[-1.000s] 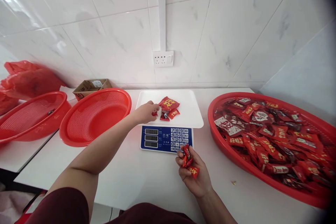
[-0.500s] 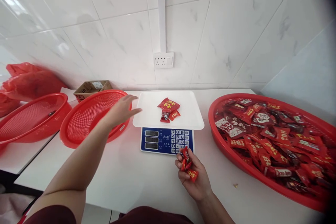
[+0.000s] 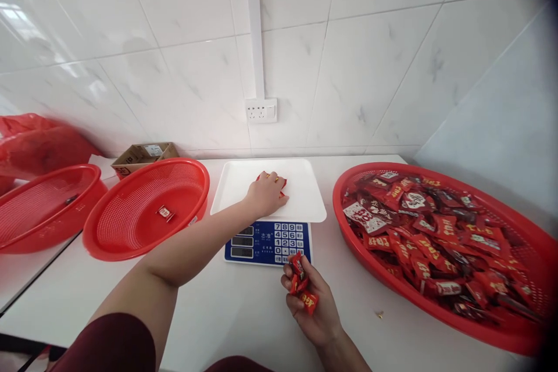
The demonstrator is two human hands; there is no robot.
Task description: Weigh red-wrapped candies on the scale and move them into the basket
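Observation:
My left hand reaches onto the white pan of the digital scale and closes over the red candy packets lying there, hiding most of them. My right hand stays palm up in front of the scale's keypad, curled round a few small red candy packets. One red packet lies in the red mesh basket left of the scale.
A big red tray heaped with red candy packets fills the right side. A second red basket, a cardboard box and red plastic bags sit at the left. A wall socket is above the scale.
My left hand took a packet from the scale pan, swung left over the red basket, left it there, then came back onto the pan's packets. The right hand barely moved.

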